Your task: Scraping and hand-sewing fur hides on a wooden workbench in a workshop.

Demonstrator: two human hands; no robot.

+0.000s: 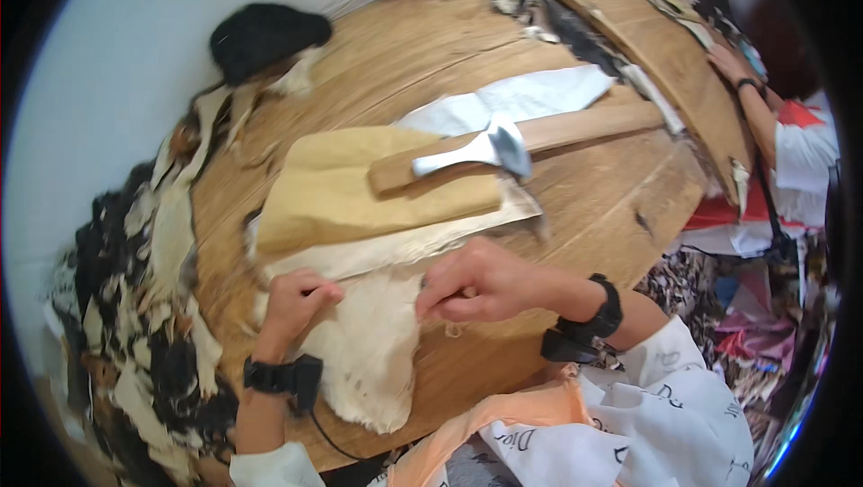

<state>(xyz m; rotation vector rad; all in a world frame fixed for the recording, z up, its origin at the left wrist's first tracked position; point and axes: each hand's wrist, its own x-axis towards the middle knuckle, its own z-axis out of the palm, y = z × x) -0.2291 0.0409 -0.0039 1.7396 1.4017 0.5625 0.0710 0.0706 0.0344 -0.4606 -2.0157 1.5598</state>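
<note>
A cream piece of hide [373, 352] lies over the table's near edge, its lower part hanging toward me. My right hand [476, 282] pinches the right edge of this hide between thumb and fingers. At its upper left edge, my left hand [301, 300] is closed, with the fingers curled onto the hide. Just beyond my hands, a tan-yellow sheet [351, 186] rests on more pale hide. Across that sheet lies a wooden strip [593, 127], and on the strip sits a shiny metal tool [494, 150] with a flared, rounded blade.
Black and cream hide scraps [144, 307] are heaped along the left side. A black furry piece [270, 37] sits at the far left. Beyond the raised board [647, 46] on the right, another person's hand [733, 64] rests near more scraps. A white sheet [530, 96] lies behind the strip.
</note>
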